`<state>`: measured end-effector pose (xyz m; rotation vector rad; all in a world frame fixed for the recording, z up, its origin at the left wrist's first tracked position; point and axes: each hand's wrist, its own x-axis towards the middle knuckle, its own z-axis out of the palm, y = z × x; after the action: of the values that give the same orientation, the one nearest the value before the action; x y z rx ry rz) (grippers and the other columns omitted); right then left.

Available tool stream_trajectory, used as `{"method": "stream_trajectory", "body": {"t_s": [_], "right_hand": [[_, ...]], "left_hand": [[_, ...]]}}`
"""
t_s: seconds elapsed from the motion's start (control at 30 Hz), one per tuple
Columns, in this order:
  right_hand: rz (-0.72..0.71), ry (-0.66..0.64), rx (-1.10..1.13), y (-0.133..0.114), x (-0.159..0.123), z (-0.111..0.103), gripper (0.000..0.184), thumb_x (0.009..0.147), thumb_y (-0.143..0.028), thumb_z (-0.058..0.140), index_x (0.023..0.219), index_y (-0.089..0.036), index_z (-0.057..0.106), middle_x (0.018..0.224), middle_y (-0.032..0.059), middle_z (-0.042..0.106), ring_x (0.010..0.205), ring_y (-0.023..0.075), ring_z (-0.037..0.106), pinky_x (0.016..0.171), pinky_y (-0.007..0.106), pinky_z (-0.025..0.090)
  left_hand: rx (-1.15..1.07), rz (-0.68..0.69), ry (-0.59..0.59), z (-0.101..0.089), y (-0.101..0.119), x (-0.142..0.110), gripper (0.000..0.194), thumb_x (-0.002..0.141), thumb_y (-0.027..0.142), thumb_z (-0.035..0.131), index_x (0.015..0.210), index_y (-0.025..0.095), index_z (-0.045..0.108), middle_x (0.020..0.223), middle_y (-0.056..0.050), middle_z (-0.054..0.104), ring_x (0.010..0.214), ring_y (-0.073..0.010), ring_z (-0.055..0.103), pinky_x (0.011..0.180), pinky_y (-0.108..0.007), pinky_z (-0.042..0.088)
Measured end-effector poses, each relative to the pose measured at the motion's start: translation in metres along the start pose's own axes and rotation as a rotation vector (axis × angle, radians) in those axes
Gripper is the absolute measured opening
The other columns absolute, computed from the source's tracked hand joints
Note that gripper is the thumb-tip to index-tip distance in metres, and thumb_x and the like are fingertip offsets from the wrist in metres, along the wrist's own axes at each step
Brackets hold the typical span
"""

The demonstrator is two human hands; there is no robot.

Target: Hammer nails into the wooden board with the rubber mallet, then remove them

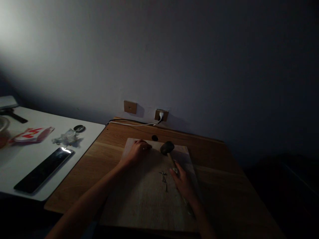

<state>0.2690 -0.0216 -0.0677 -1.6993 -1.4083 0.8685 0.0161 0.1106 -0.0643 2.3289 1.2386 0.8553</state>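
Note:
In the head view, my right hand (183, 182) is wrapped round the wooden handle of a mallet (167, 148) with a dark, rounded head. The mallet's head is over the far right part of a pale wooden board (139, 202). Near the board's far left edge is my left hand (139, 149), its fingers drawn together and pointing right. Anything pinched in them is too dark and small to make out. Several loose nails or screws (163, 178) lie on the board between my two hands, closer to the right one.
The board lies on a brown wooden table (216, 186) against a wall with a socket and white plug (161, 115). A cable (132, 124) runs along the back edge. On the white table (82, 146) at left are a dark tablet-like slab (45, 169), plastic bags (67, 137) and a red-and-white packet (33, 134).

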Motion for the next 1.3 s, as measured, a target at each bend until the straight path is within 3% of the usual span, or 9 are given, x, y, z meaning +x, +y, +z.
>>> {"method": "stream_trajectory", "body": {"t_s": [0.27,0.47,0.7,0.93,1.03,1.13,1.3], "right_hand": [[-0.016,-0.001,0.017,0.0,-0.001,-0.001,0.061,0.088,-0.056,0.057,0.133,-0.016,0.065,0.127,0.014,0.071,0.119,0.0322,0.067,0.102,0.047,0.051],[-0.013,-0.007,-0.005,-0.008,-0.002,-0.003,0.06,0.087,-0.055,0.056,0.131,-0.015,0.066,0.119,0.0136,0.074,0.109,0.031,0.07,0.097,0.045,0.054],[-0.031,-0.034,-0.031,-0.025,-0.003,-0.003,0.057,0.088,-0.057,0.056,0.126,-0.016,0.069,0.087,0.0066,0.076,0.086,0.0265,0.073,0.072,0.034,0.059],[-0.158,-0.072,-0.093,-0.053,0.002,0.004,0.051,0.093,-0.051,0.054,0.128,-0.017,0.068,0.111,0.0107,0.076,0.107,0.0282,0.071,0.091,0.037,0.055],[-0.175,-0.106,-0.145,-0.061,0.004,0.007,0.053,0.094,-0.051,0.053,0.133,-0.017,0.065,0.116,0.0122,0.075,0.112,0.0293,0.069,0.097,0.041,0.053],[-0.167,-0.108,-0.163,-0.061,0.004,0.014,0.057,0.094,-0.051,0.051,0.137,-0.015,0.062,0.112,0.0136,0.076,0.108,0.0292,0.071,0.094,0.04,0.054],[-0.129,-0.107,-0.189,-0.051,0.004,0.024,0.059,0.09,-0.05,0.053,0.136,-0.014,0.064,0.107,0.0149,0.077,0.099,0.0297,0.074,0.088,0.042,0.057]], "left_hand": [[0.069,0.055,-0.023,-0.001,0.003,-0.002,0.021,0.088,0.019,0.066,0.105,0.025,0.078,0.103,-0.005,0.076,0.103,-0.0227,0.064,0.095,-0.038,0.045],[0.038,0.073,-0.038,0.001,0.0,0.0,0.022,0.091,0.017,0.061,0.101,0.025,0.079,0.097,-0.005,0.077,0.097,-0.0224,0.066,0.093,-0.037,0.045],[-0.011,-0.036,0.008,0.005,-0.003,-0.002,0.041,0.084,0.013,0.062,0.124,0.022,0.067,0.103,-0.005,0.076,0.097,-0.0211,0.069,0.096,-0.036,0.048],[-0.034,-0.018,0.025,0.008,-0.008,-0.002,0.047,0.08,0.012,0.064,0.126,0.022,0.062,0.112,-0.005,0.074,0.104,-0.0217,0.068,0.098,-0.035,0.048],[-0.043,-0.042,0.033,0.007,-0.006,-0.002,0.051,0.081,0.011,0.062,0.13,0.023,0.06,0.106,-0.004,0.075,0.098,-0.02,0.07,0.094,-0.032,0.05],[-0.052,-0.051,0.023,0.005,-0.003,-0.001,0.053,0.08,0.009,0.063,0.131,0.023,0.059,0.097,-0.001,0.076,0.091,-0.0187,0.071,0.09,-0.031,0.05],[-0.035,-0.061,0.006,0.004,-0.002,-0.001,0.059,0.079,0.008,0.064,0.135,0.022,0.056,0.1,-0.003,0.076,0.091,-0.0198,0.071,0.09,-0.032,0.05]]}}
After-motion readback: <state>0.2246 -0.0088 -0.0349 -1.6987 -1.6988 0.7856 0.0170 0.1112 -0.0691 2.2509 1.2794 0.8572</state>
